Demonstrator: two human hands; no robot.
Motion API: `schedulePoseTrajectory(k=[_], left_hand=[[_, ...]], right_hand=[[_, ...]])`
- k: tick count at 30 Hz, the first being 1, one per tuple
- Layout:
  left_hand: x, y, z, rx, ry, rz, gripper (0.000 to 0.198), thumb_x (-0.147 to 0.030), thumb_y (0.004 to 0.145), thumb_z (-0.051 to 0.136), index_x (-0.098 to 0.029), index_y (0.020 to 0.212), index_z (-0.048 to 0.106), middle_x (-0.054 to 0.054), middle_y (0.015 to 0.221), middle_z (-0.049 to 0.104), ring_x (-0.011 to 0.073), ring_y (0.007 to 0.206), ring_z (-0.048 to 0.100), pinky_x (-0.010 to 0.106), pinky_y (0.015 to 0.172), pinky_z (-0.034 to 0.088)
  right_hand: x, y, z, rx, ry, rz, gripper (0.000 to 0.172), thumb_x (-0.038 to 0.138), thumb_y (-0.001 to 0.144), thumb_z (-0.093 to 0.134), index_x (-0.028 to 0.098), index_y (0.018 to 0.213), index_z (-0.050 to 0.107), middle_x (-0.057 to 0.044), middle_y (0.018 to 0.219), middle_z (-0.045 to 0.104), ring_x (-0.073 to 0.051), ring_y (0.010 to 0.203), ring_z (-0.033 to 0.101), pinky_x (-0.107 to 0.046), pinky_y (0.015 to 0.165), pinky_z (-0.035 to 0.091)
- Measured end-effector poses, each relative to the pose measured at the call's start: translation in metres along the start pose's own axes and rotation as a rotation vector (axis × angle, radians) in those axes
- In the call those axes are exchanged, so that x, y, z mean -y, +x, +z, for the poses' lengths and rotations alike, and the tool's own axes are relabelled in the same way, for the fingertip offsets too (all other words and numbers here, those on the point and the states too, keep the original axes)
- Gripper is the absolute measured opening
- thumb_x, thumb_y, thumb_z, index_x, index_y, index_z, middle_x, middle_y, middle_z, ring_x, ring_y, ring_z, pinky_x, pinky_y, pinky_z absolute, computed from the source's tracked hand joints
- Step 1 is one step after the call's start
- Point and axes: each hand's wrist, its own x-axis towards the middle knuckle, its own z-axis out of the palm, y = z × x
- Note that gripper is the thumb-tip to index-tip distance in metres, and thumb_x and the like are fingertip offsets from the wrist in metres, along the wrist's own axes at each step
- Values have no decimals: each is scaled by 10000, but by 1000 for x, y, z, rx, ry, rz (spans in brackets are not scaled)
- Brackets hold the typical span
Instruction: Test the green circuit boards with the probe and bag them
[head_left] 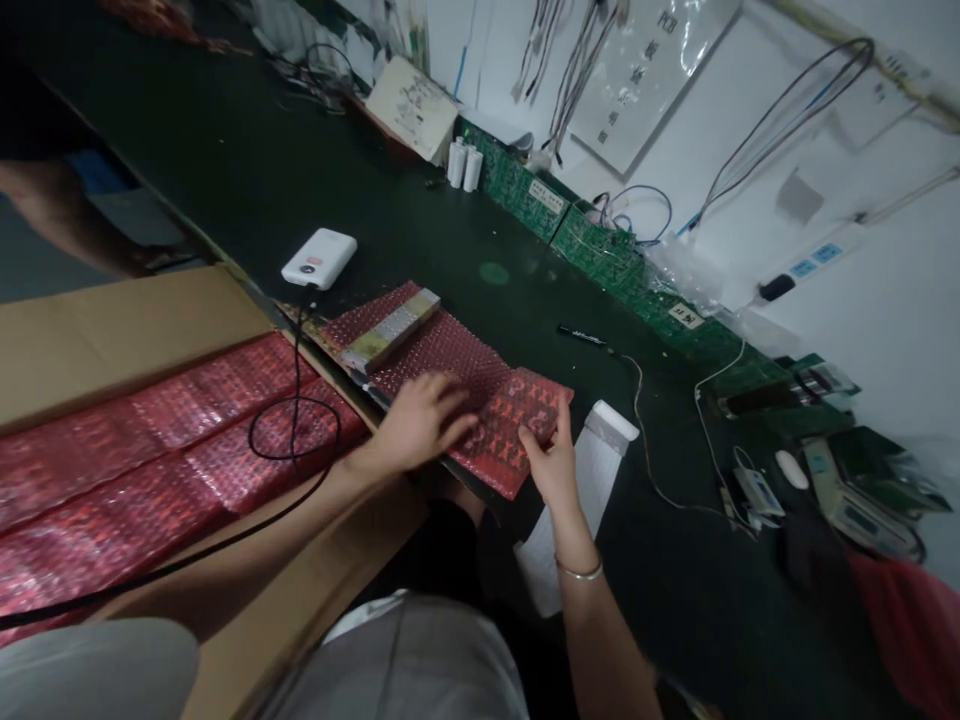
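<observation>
My right hand [553, 458] grips the right edge of a flat pink bubble-wrap packet [514, 425], thumb on top and fingers at the far edge. Rows of orange-red shapes show through the plastic. My left hand [421, 418], a little blurred, hovers at the packet's left side with its fingers apart; whether it touches the wrap I cannot tell. Behind it a pink bubble-wrap sheet [450, 350] lies on the dark green table, joined to or lying under the packet. Across that sheet rests a long narrow metal bar [394, 330] with a yellowish end.
On the left an open cardboard box [135, 325] holds several pink bubble-wrapped packs [150, 440], with a black cable [298, 370] running over them to a white power bank [320, 258]. A white paper roll [611, 430], a marker [581, 335] and a person's arm [71, 215] are around.
</observation>
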Motion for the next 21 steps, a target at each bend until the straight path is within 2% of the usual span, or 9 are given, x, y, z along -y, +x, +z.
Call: schedulePoseTrajectory(k=[2, 4, 6, 8, 11, 14, 16, 18, 21], left_hand=[[23, 16, -13, -133, 176, -261, 531, -530, 970, 518, -132, 1312, 598, 229, 1400, 534, 436, 1278, 497, 611, 1010, 423], [46, 27, -23, -158, 240, -461, 661, -599, 968, 473, -49, 1328, 546, 258, 1380, 535, 457, 1287, 487, 600, 1017, 412], [65, 32, -29, -110, 225, -525, 758, -646, 1003, 285, 11, 1249, 571, 230, 1289, 593, 414, 1256, 531, 523, 996, 434], [80, 33, -32, -84, 205, -528, 832, -657, 1003, 160, 20, 1189, 606, 213, 1233, 622, 383, 1246, 550, 486, 967, 439], [93, 33, -35, -117, 190, -572, 836, -695, 959, 259, 15, 1235, 602, 273, 1277, 604, 430, 1280, 518, 558, 953, 421], [87, 35, -39, -184, 185, -599, 881, -660, 958, 269, 82, 1391, 460, 323, 1433, 478, 499, 1357, 408, 652, 986, 351], [72, 37, -37, -225, 193, -543, 825, -599, 993, 233, 42, 1502, 337, 290, 1560, 345, 499, 1420, 312, 675, 1034, 298], [53, 38, -30, -186, 184, -427, 708, -560, 1008, 277, -87, 1526, 379, 215, 1607, 325, 445, 1448, 307, 637, 1079, 298], [29, 35, -11, 49, 226, -332, 629, -550, 960, 476, -161, 1454, 495, 207, 1575, 395, 410, 1441, 356, 578, 1094, 345]], right_hand=[[5, 6, -2, -9, -5, -4, 595, 458, 887, 555, 189, 1415, 509, -107, 1249, 686, -214, 1036, 679, -357, 943, 537], [9, 11, -7, -14, 3, 14, 504, 437, 849, 582, 168, 1273, 628, -95, 1131, 723, -213, 937, 683, -349, 902, 541], [13, 16, -17, -9, -33, 15, 494, 408, 823, 598, 154, 1244, 654, -80, 1028, 741, -209, 854, 683, -345, 857, 545], [16, 20, -33, 14, -119, 23, 494, 375, 810, 608, 156, 1249, 663, -60, 941, 747, -206, 788, 682, -344, 818, 547], [22, 28, -65, 62, -364, 50, 487, 320, 809, 622, 163, 1268, 668, -61, 950, 757, -216, 833, 701, -346, 855, 541], [37, 36, -87, 143, -672, 53, 484, 276, 822, 641, 142, 1286, 668, -104, 1047, 762, -244, 958, 715, -344, 926, 521], [54, 42, -84, 214, -840, 15, 421, 268, 846, 628, 130, 1239, 695, -134, 1061, 761, -266, 998, 718, -341, 925, 517], [72, 49, -66, 257, -951, -11, 335, 289, 889, 578, 118, 1131, 735, -165, 1031, 761, -293, 1005, 724, -352, 891, 525], [96, 62, -21, 275, -1014, -5, 360, 316, 948, 488, 95, 1054, 751, -213, 1025, 752, -316, 996, 732, -370, 828, 545]])
